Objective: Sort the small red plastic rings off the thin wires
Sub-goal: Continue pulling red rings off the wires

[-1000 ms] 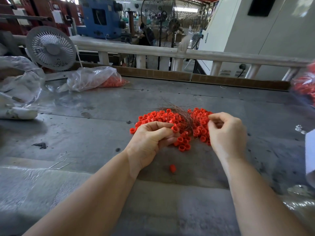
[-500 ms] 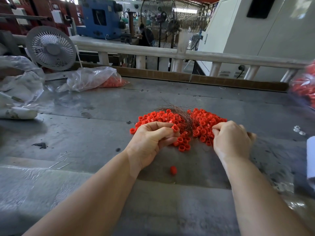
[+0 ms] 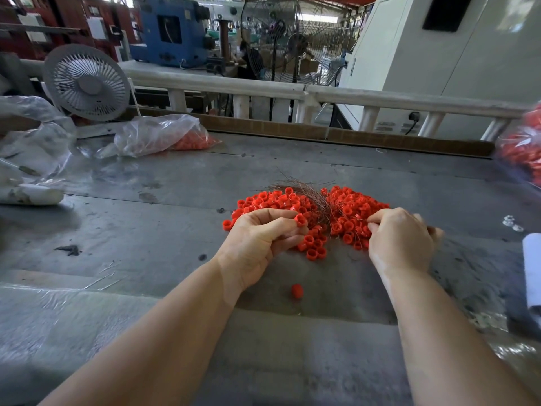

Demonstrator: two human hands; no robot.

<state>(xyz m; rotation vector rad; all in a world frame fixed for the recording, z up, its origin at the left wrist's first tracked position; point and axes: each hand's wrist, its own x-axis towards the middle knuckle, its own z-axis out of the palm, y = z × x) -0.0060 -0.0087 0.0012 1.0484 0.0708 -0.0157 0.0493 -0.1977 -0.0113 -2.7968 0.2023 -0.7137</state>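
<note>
Our left hand (image 3: 260, 244) curled at the near edge of the red rings (image 3: 307, 212) heaped mid-table (image 3: 146, 230), pinching one ring, our right hand (image 3: 399, 241) pinching a thin wire (barely visible), wire bundle (image 3: 310, 194) splitting the heap, one stray ring (image 3: 296, 290) nearer us.

red rings (image 3: 355, 210): heaped on table; thin wires (image 3: 314, 200): tangled bundle amid heap

Factory floor, pretty clearly.
Big blue machine (image 3: 172, 30) out back, tall pedestal fans (image 3: 275, 33), scuffed grey tabletop (image 3: 146, 230), and bags of red parts (image 3: 164, 136) lying around.
</note>
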